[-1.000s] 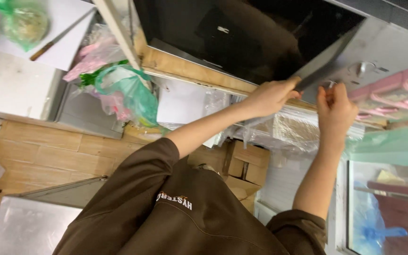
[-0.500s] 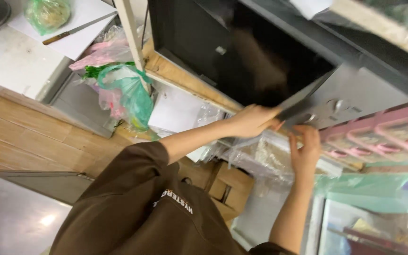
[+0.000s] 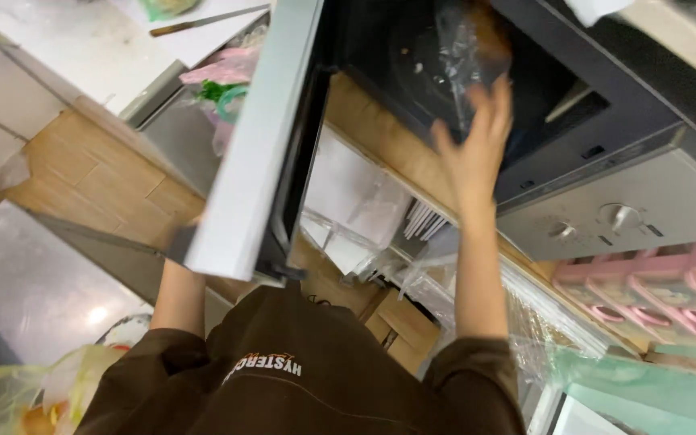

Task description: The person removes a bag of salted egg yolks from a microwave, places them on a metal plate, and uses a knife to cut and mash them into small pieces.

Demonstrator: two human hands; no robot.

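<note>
Swung open now, the microwave door hides the left hand; right hand grips a clear bag at twelve o'clock

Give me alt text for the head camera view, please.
The right hand reaches into an open microwave, touching a clear plastic wrapper. The microwave's door stands swung open and hides the left hand.

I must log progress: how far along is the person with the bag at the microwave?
Done: the microwave door stands wide open. In hand: the right hand reaches inside, fingers against a clear plastic bag; the grip is unclear. The left hand is hidden behind the door. Left: probably withdrawing the hand and shutting the door.
</note>
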